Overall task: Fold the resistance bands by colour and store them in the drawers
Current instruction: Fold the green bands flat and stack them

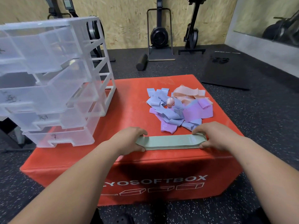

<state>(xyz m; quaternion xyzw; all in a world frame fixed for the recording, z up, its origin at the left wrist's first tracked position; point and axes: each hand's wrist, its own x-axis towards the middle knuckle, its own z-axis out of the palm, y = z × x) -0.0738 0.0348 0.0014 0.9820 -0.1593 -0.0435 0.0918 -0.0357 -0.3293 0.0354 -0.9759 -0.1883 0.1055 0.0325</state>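
Note:
A flat stack of green resistance bands [169, 142] lies along the near edge of the red soft box [129, 94]. My left hand [129, 139] grips the stack's left end, thumb below and fingers curled over the top. My right hand [213, 136] pinches the right end the same way. Behind them sits a loose pile of blue, purple and peach bands [178, 107]. A clear plastic drawer unit [53, 81] stands on the box's left side, with several drawers pulled out.
Gym machines stand against the plywood wall at the back. A black foam roller [142, 62] and a black mat [226, 70] lie on the dark speckled floor beyond the box.

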